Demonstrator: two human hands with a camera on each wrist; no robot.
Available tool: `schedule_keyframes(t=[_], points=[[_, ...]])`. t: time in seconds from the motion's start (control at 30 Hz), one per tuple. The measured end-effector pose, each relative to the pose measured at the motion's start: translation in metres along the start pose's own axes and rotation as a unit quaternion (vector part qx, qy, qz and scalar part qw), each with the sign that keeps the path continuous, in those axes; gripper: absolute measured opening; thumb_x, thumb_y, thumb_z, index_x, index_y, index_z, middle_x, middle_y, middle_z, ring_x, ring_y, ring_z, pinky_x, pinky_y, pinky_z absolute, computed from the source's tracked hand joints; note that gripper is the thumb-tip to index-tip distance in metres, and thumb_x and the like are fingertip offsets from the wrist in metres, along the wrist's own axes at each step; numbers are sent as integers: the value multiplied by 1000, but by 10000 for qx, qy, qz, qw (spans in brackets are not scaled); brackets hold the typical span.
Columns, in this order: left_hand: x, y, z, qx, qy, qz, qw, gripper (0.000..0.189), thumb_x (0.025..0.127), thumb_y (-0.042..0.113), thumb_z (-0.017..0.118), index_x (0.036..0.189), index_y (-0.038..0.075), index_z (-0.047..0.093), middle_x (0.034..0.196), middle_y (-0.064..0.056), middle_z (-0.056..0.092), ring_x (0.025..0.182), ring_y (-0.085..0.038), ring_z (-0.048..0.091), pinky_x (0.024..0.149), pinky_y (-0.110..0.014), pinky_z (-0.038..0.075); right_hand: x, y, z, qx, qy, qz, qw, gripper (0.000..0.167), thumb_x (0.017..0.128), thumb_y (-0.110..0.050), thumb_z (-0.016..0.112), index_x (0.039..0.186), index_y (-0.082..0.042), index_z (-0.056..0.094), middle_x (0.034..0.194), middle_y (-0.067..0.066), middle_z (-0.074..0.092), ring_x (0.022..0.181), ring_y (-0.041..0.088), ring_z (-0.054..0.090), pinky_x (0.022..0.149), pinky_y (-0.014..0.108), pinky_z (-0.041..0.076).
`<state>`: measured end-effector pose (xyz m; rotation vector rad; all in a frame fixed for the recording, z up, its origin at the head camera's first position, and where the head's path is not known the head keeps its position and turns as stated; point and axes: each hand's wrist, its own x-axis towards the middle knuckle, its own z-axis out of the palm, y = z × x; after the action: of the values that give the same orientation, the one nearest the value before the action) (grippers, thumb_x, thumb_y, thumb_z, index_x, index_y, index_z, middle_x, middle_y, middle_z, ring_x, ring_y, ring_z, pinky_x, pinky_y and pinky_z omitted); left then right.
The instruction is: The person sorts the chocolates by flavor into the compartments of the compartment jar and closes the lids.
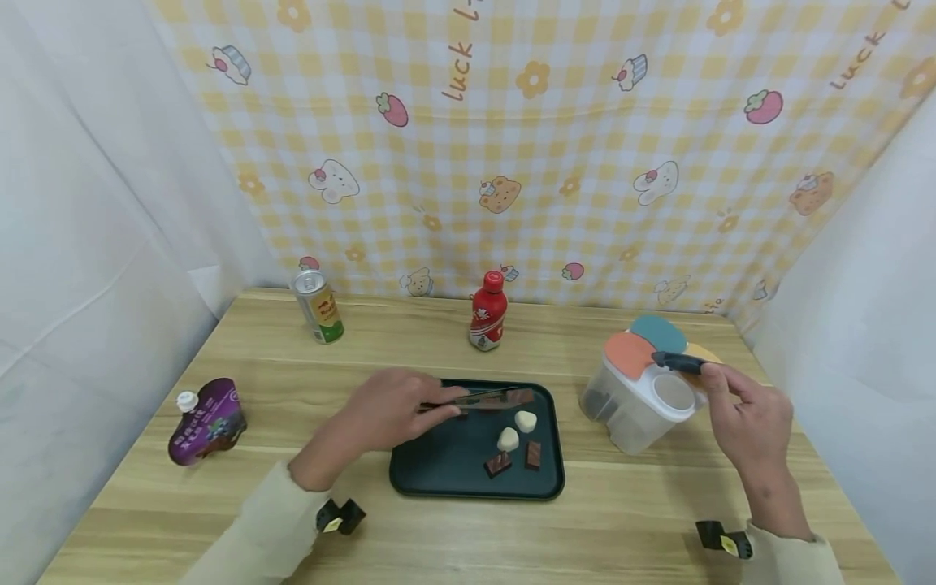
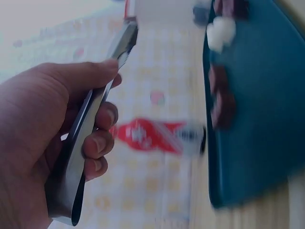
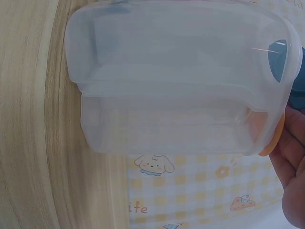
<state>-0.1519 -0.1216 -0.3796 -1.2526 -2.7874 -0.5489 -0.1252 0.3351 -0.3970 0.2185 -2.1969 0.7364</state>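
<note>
My left hand [image 1: 398,406] grips metal tongs [image 2: 86,129], holding them over the dark tray [image 1: 439,479]; the thumb lies along one arm and the fingers wrap the other. Brown chocolate pieces [image 1: 533,455] and two white pieces [image 1: 508,439] lie on the tray. In the head view the tongs' tips overlap the brown pieces near its back edge. At the right, my right hand [image 1: 756,418] grips the dark handle [image 1: 683,362] on top of a clear plastic container [image 3: 176,62]. Its lid has an orange flap [image 1: 629,354], a teal flap [image 1: 658,333] and a yellow one.
Behind the tray stands a red bottle [image 1: 488,313]. A drink can [image 1: 318,309] is at the back left, and a purple spouted pouch [image 1: 208,422] lies at the left edge of the wooden table [image 1: 512,540]. A checked cloth [image 1: 439,162] hangs behind, with white sheets at both sides.
</note>
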Motion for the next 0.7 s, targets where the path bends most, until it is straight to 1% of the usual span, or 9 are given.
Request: schedule_keyframes(t=[0.07,0.17,0.3,0.37,0.5,0.57,0.7], points=[[12,9,3,-14,92,85,9999,34,101,36,68,130,18,75,67,13,51,54,-4,40,51,-25,34,0,0,0,0,-4,3,10000,37,103,-22,66,96,13,76,89,32,69,39,-6,28,39,17,16],[28,23,8,-33,282,230,9993,35,101,36,68,130,18,75,78,8,67,57,-6,45,52,-24,35,-1,0,1,-10,-21,19,10000,36,103,-22,67,97,12,77,90,31,70,41,-7,31,39,17,17],[51,41,12,13,416,355,9985,35,102,37,66,133,21,73,83,6,72,59,-6,48,50,-24,34,-1,1,2,-1,-21,66,10000,37,103,-23,67,96,11,77,91,31,70,42,-6,32,39,17,18],[62,50,14,24,413,377,9984,35,103,37,65,133,22,73,76,8,66,58,-6,46,48,-23,32,-1,1,2,49,-13,49,10000,37,103,-24,66,96,11,77,90,32,70,41,-6,30,39,17,17],[84,67,18,162,419,442,9980,34,104,39,62,133,25,72,71,11,59,56,-5,43,47,-21,30,0,1,1,108,56,-51,9999,41,104,-27,65,95,12,77,90,32,69,38,-6,25,37,18,15],[94,75,20,271,421,475,9976,34,104,40,62,134,26,72,68,11,56,54,-5,42,46,-21,29,1,0,0,94,69,-36,9999,43,104,-28,65,95,12,77,89,33,69,37,-6,23,37,19,15],[110,86,23,493,321,435,9973,37,105,44,59,136,28,70,64,12,49,53,-5,40,46,-21,27,2,-4,-1,49,11,30,10000,41,104,-27,65,95,12,77,91,32,69,37,-5,26,37,19,16]])
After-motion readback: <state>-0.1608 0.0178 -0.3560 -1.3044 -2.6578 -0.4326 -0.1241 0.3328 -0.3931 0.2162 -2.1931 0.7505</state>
